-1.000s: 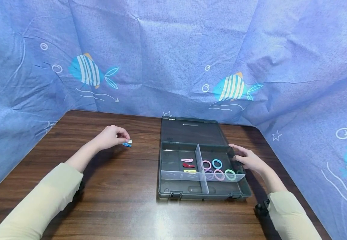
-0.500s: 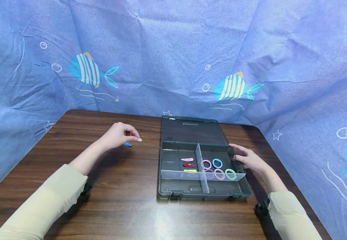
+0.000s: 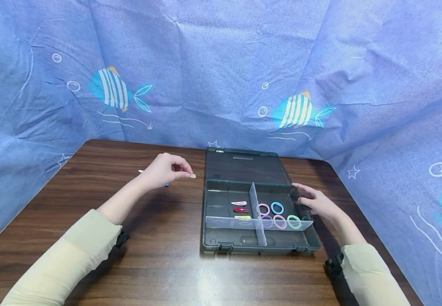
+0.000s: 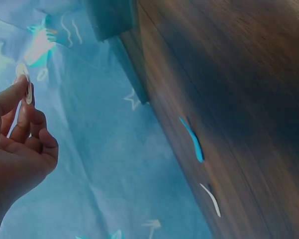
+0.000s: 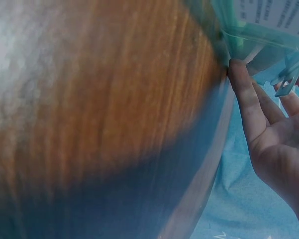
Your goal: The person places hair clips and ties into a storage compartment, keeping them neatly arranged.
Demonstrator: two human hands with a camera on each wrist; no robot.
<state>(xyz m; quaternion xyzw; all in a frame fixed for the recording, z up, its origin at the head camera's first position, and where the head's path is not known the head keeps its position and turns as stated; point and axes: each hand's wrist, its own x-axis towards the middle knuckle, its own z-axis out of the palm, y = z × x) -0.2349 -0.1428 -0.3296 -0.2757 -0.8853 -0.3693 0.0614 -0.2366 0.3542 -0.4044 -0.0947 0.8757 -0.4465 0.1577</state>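
My left hand [image 3: 165, 171] pinches a cream snap hair clip [image 3: 192, 175] between thumb and forefinger, held above the table left of the box. In the left wrist view that clip [image 4: 23, 69] stands out past the fingertips. A blue hair clip [image 4: 195, 144] and a white hair clip [image 4: 212, 201] lie on the wood; the left hand partly hides the blue one in the head view. My right hand [image 3: 318, 204] rests at the right side of the dark see-through divided box [image 3: 224, 246], its fairly straight fingers [image 5: 249, 102] touching the wall.
The box's lid [image 3: 247, 168] lies folded back behind it. Its back left compartment holds a pink clip [image 3: 238, 203], a red clip [image 3: 240, 210] and a yellow clip [image 3: 243, 217]. Several hair ties [image 3: 272, 205] lie right of the clear divider [image 3: 256, 208]. A fish-print cloth [image 3: 213, 76] hangs behind.
My left hand has lifted the cream clip away from beside the blue clip and carried it rightward toward the box. The right hand and box have stayed put.
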